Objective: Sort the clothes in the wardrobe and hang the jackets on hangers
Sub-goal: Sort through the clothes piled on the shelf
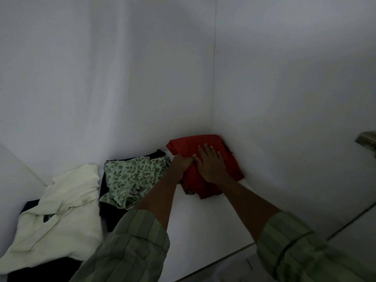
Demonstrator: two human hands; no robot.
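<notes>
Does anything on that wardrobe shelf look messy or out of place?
Yes. The cream garment and floral garment lie crumpled over dark clothes, unlike the folded red garment in the corner.

Matt red cloth [205, 163] lies on a smooth white shelf [213, 220].

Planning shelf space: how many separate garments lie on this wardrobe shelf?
4 visible: red one in the corner, floral one beside it, dark one underneath, cream one at left. More may be hidden.

Your left sleeve [130, 247] and right sleeve [295, 247] are pale green fabric with darker vertical stripes, both pushed up the forearms. Your hands and forearms are bare.
</notes>
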